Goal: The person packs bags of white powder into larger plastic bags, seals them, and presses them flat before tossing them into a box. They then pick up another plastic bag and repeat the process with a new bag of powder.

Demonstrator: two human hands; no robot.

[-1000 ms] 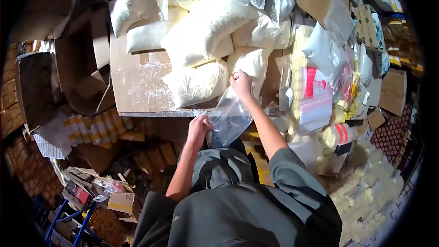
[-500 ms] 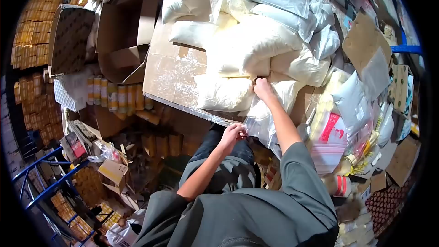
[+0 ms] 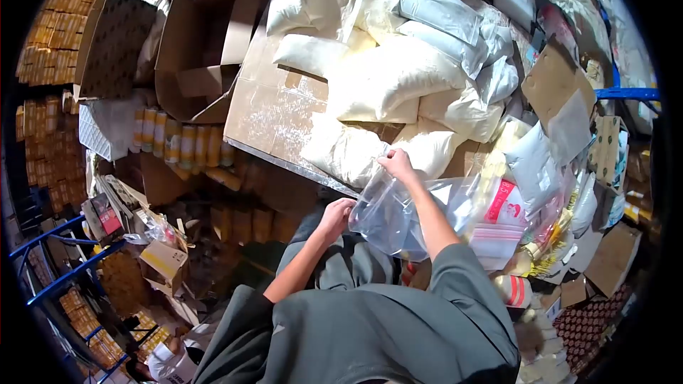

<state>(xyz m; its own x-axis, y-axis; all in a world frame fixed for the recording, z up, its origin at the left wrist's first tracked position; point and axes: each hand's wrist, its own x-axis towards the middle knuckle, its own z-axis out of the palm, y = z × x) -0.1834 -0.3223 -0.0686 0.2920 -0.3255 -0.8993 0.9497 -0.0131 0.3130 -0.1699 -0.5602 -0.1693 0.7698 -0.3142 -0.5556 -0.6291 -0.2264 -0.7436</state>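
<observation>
A clear plastic bag (image 3: 398, 224) is stretched between my hands at the table's front edge, its body spreading to the right beneath my right forearm. My left hand (image 3: 336, 217) is closed on the bag's left edge. Higher up, my right hand (image 3: 396, 164) pinches the bag's upper edge, close to a filled bag of pale powder (image 3: 343, 151). More powder bags (image 3: 409, 71) lie heaped behind, on a cardboard sheet (image 3: 274, 110) dusted with white.
Open cardboard boxes (image 3: 206, 43) stand at the upper left, above a row of yellow-labelled rolls (image 3: 181, 144). Packs with a pink label (image 3: 504, 203) and a grey-white pouch (image 3: 533, 160) crowd the right. Blue metal rails (image 3: 53, 267) show at the lower left; a person (image 3: 171, 361) is partly visible there.
The clear bag has swung out to the right and opened wider. My right hand has moved down and left from among the powder bags; my left hand has shifted slightly left.
</observation>
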